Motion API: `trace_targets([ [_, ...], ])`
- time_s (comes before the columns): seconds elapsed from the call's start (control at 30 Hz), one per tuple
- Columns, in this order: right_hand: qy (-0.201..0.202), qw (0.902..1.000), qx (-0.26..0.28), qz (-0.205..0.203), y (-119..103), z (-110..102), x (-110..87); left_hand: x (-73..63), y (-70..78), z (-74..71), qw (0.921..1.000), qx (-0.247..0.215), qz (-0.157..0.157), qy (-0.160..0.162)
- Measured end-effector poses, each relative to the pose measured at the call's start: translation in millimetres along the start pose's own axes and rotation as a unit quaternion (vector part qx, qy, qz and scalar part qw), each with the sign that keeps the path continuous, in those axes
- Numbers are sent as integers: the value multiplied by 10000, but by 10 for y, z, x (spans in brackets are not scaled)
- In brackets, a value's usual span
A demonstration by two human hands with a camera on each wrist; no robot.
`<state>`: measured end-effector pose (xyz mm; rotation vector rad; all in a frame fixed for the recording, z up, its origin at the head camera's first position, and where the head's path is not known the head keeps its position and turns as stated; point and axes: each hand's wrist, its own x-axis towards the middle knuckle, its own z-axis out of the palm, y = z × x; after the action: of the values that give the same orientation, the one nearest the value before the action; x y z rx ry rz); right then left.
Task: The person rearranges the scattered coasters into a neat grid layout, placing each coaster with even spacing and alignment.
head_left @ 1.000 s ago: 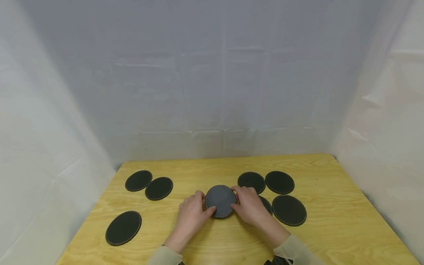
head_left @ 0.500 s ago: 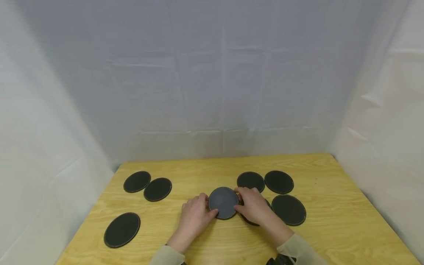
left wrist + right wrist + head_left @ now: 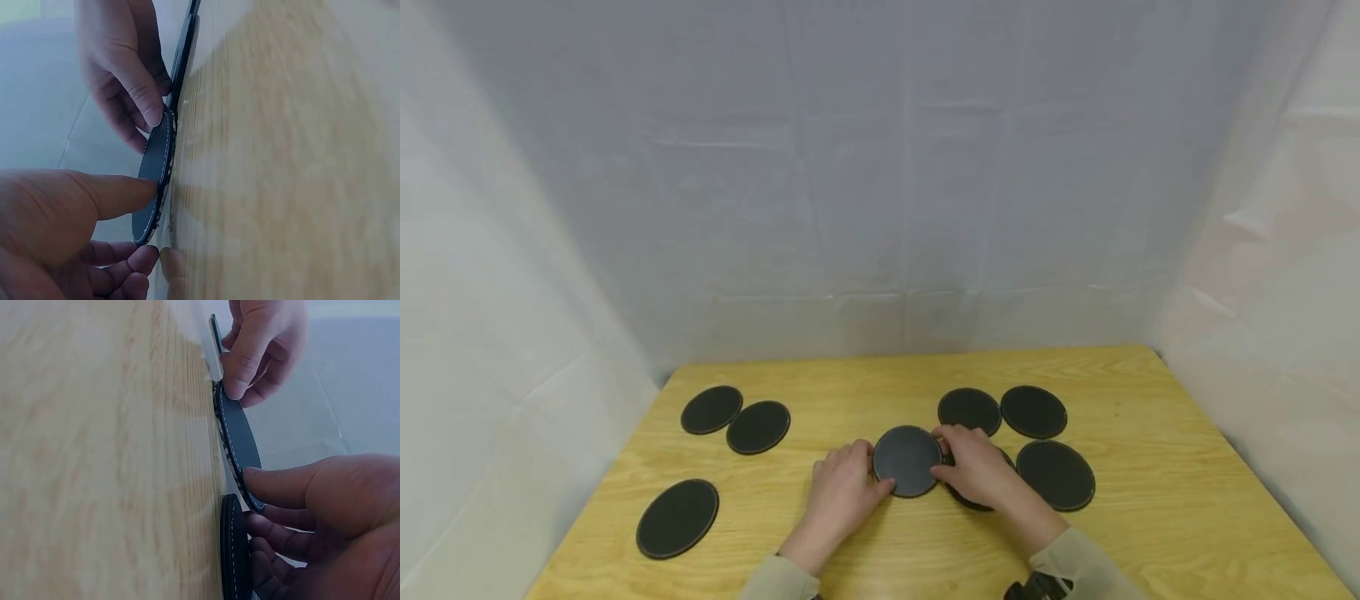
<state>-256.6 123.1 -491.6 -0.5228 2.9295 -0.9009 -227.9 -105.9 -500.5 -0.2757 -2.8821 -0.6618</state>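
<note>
A round black coaster [image 3: 907,461] with pale edge stitching is held between both hands at the middle of the table. My left hand [image 3: 841,487] pinches its left edge, the thumb [image 3: 128,194] on top and fingers curled below. On the opposite edge my right hand [image 3: 973,467] grips with its thumb [image 3: 278,486] on the upper face. In the right wrist view the coaster [image 3: 240,434] looks tilted, its near end a little above the wood. Beneath my right hand lies another coaster [image 3: 236,550], partly hidden by the hand in the head view.
Further coasters lie flat on the wooden table [image 3: 850,567]: a touching pair [image 3: 758,427] at back left, a single one [image 3: 677,518] at front left, and several at right, including a near one [image 3: 1056,475]. Pale sheeting [image 3: 880,208] encloses the back and sides.
Both hands have shifted slightly right and nearer with the coaster. Its top face looks darker than a second ago. More of the coaster under my right hand shows.
</note>
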Motion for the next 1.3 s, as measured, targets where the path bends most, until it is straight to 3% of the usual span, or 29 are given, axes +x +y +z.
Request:
trace_targets([
  [0.6, -147, 9992, -327, -197, 53, 23, -6, -40, -16, -39, 9997, 21, 38, -252],
  [1.3, -186, 9989, -330, -261, 41, -2, -18, -38, -46, -25, 9992, 151, 48, -354],
])
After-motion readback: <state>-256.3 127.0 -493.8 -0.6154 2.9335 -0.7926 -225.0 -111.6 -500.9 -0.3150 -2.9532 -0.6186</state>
